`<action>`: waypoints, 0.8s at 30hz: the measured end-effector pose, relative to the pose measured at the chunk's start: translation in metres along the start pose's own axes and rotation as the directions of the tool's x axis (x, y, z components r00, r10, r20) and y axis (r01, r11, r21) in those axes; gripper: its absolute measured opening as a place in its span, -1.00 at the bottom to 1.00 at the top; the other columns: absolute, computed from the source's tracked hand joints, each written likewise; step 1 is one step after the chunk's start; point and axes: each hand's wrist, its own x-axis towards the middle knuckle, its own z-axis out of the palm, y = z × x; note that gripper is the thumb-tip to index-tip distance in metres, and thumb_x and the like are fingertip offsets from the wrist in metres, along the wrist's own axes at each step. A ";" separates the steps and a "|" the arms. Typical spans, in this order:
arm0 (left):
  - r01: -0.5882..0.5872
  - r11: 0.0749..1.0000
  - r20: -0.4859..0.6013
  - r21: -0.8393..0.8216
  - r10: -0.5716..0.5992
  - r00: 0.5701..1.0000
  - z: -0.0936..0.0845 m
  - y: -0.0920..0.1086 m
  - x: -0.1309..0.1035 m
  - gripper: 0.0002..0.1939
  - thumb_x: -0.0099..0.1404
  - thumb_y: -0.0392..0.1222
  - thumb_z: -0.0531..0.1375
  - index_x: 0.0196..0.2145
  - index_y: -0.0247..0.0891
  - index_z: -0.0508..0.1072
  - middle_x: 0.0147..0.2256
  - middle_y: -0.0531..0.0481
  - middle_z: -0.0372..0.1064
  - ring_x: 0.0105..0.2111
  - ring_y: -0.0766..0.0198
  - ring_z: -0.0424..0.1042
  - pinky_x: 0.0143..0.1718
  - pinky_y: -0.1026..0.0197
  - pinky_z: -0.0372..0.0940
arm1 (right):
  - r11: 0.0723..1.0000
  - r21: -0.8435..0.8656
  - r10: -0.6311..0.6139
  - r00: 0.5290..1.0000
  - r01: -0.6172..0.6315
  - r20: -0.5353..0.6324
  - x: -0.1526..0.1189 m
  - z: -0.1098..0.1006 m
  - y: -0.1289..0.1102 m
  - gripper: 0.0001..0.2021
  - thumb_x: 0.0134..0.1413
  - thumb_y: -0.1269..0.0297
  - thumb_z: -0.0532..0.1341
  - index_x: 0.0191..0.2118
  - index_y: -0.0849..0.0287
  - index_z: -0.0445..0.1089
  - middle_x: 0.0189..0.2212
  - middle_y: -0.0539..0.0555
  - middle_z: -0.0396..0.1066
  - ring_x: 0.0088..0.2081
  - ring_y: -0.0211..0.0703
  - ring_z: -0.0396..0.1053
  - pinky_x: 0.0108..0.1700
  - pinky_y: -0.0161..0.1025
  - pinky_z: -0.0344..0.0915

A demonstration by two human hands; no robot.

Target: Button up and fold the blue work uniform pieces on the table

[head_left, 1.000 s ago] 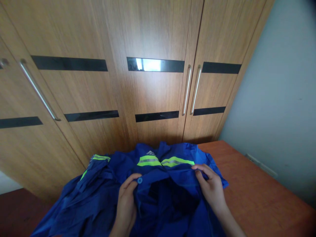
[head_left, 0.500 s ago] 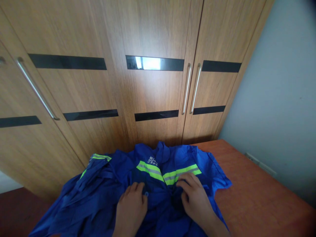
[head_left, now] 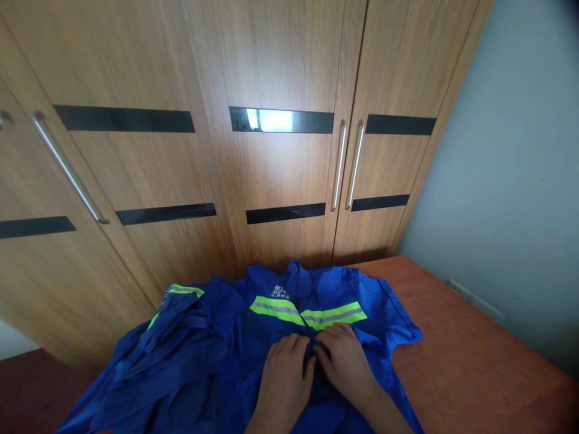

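A blue short-sleeved work shirt [head_left: 335, 286] lies spread front up, with its collar toward the wardrobe. Across its chest run yellow-green and grey reflective bands, with white lettering above the left one. My left hand [head_left: 287, 371] and my right hand [head_left: 346, 361] are close together over the front opening, just below the bands. Both have their fingers bent and pinch the cloth along the two front edges. The fingertips are partly hidden, and I cannot make out a button between them.
A crumpled darker blue garment [head_left: 172, 355] with reflective strips lies against the shirt's left side. The reddish-brown wooden surface [head_left: 470, 361] shows at right. Behind stands a wooden wardrobe [head_left: 280, 169] with metal handles; a pale wall [head_left: 506, 169] rises at right.
My left hand has moved right to meet my right hand, which has shifted slightly left. The front edges of the shirt are now drawn together between them.
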 end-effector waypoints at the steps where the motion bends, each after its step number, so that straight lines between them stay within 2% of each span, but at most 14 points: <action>1: 0.008 1.000 -0.002 -0.002 -0.008 1.000 0.001 0.000 0.001 -0.74 0.27 -0.29 0.04 -0.13 -0.16 0.42 -0.18 -0.05 0.43 -0.15 0.13 0.40 -0.09 0.11 0.24 | 1.000 0.023 0.021 0.999 -0.021 -0.024 0.001 -0.002 -0.001 -0.84 0.07 0.49 0.15 -0.38 0.11 0.43 -0.38 0.03 0.46 -0.23 -0.10 0.37 -0.03 -0.15 0.17; 4: 0.031 1.000 -0.016 -0.005 -0.031 0.999 0.000 -0.001 0.005 -0.73 0.32 -0.29 -0.01 -0.11 -0.15 0.41 -0.19 -0.04 0.43 -0.20 0.16 0.44 -0.14 0.16 0.27 | 0.995 0.093 0.044 0.997 -0.037 -0.067 0.002 -0.006 -0.003 -0.85 0.09 0.47 0.15 -0.38 0.11 0.43 -0.38 0.03 0.45 -0.25 -0.10 0.37 -0.12 -0.20 0.21; 9: 0.019 0.999 -0.021 -0.043 -0.019 1.000 0.000 -0.004 0.008 -0.63 0.29 -0.45 -0.08 -0.11 -0.20 0.41 -0.19 -0.06 0.42 -0.19 0.21 0.45 -0.13 0.22 0.28 | 0.990 0.135 -0.023 0.997 0.033 -0.074 0.000 -0.005 -0.005 -0.80 0.11 0.50 0.09 -0.35 0.12 0.43 -0.39 0.03 0.42 -0.27 -0.13 0.36 -0.16 -0.24 0.25; 14: -0.006 0.997 -0.040 -0.079 0.003 0.999 0.003 -0.009 0.009 -0.57 0.26 -0.49 -0.09 -0.07 -0.21 0.43 -0.18 -0.09 0.42 -0.18 0.23 0.44 -0.13 0.24 0.29 | 0.989 0.118 -0.089 0.995 0.093 -0.044 -0.002 -0.007 -0.006 -0.80 0.09 0.51 0.10 -0.32 0.12 0.44 -0.37 0.03 0.43 -0.26 -0.15 0.36 -0.14 -0.25 0.23; 19: -0.011 0.997 -0.040 -0.081 0.008 0.999 0.004 -0.012 0.009 -0.53 0.27 -0.49 -0.10 -0.02 -0.21 0.43 -0.19 -0.10 0.42 -0.23 0.24 0.45 -0.17 0.24 0.31 | 0.993 0.082 -0.082 0.997 0.082 -0.001 0.000 -0.007 -0.005 -0.77 0.11 0.53 0.07 -0.28 0.11 0.43 -0.37 0.01 0.44 -0.27 -0.16 0.37 -0.16 -0.27 0.22; 24: -0.001 1.000 -0.025 -0.030 0.000 1.000 0.003 -0.013 0.009 -0.50 0.26 -0.50 -0.10 0.01 -0.19 0.42 -0.16 -0.09 0.43 -0.18 0.21 0.45 -0.11 0.22 0.29 | 0.998 -0.021 -0.053 0.999 0.053 0.001 0.000 0.000 -0.004 -0.74 0.18 0.50 0.03 -0.21 0.10 0.43 -0.36 0.03 0.48 -0.29 -0.14 0.41 -0.21 -0.29 0.22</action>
